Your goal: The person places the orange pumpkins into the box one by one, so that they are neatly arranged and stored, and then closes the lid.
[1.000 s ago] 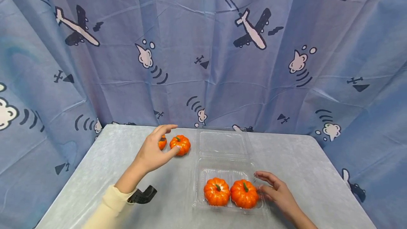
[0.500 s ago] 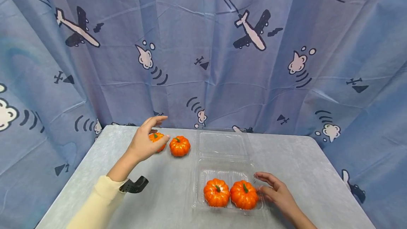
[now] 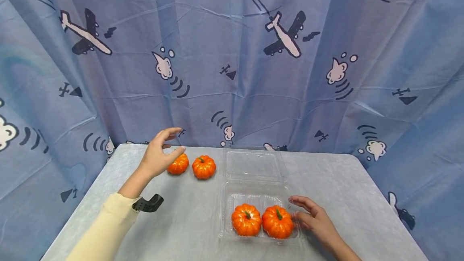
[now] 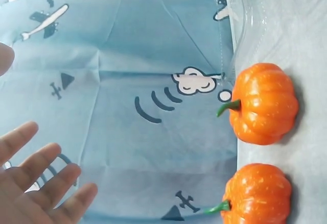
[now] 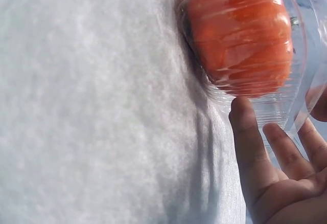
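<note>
My left hand (image 3: 157, 156) hovers at the table's back left with thumb and fingers spread, nothing between them. It partly overlaps a small orange pumpkin (image 3: 178, 164) with a green stem; a second pumpkin (image 3: 204, 167) sits just right of it. In the left wrist view, the fingers (image 4: 46, 173) extend well apart from both pumpkins. Two more pumpkins, a left one (image 3: 246, 219) and a right one (image 3: 278, 222), lie side by side in the front of a clear plastic clamshell box (image 3: 241, 188). My right hand (image 3: 317, 218) rests its extended fingers (image 5: 245, 127) against the box's right wall.
The clamshell's clear lid (image 3: 253, 164) lies folded back behind the box. A grey-white table (image 3: 174, 220) carries everything, and a blue curtain (image 3: 203, 63) with airplane prints hangs right behind its back edge. A black band (image 3: 148, 204) is on the left wrist.
My left hand has moved left and back, from over the right loose pumpkin to the left one, which is now more exposed. My right hand has stayed at the box.
</note>
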A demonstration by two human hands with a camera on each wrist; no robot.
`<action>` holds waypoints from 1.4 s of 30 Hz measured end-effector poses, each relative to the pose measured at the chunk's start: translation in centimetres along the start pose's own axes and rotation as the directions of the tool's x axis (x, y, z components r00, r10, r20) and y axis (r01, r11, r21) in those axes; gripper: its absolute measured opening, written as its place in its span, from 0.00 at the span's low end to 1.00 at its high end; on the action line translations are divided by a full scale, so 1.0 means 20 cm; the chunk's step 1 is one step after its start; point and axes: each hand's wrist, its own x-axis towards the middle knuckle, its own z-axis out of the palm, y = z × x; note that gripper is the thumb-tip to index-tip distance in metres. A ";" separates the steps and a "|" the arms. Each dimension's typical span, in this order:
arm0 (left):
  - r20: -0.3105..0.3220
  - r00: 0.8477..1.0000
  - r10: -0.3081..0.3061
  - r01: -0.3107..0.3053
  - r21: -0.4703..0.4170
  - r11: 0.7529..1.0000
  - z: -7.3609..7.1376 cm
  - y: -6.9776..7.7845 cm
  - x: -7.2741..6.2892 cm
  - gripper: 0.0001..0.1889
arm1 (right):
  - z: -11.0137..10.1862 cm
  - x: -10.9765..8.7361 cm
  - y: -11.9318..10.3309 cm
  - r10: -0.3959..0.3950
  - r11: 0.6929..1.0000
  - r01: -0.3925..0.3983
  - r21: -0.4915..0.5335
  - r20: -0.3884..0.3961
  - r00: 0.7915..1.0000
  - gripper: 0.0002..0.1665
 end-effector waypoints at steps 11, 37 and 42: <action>-0.022 0.998 -0.058 0.058 0.012 0.998 0.00 -0.10 0.04 0.26 | 0.00 0.00 -0.01 -0.015 0.999 0.016 -0.027 0.018 1.000 0.30; -0.063 0.953 -0.297 0.296 -0.027 0.955 0.12 -0.41 -0.02 0.28 | -0.01 -0.01 0.00 -0.038 0.999 0.038 -0.005 0.029 0.999 0.30; -0.087 0.935 -0.344 0.343 -0.026 0.939 0.16 -0.48 -0.03 0.29 | -0.01 -0.01 0.00 -0.038 0.999 0.038 -0.001 0.028 0.999 0.30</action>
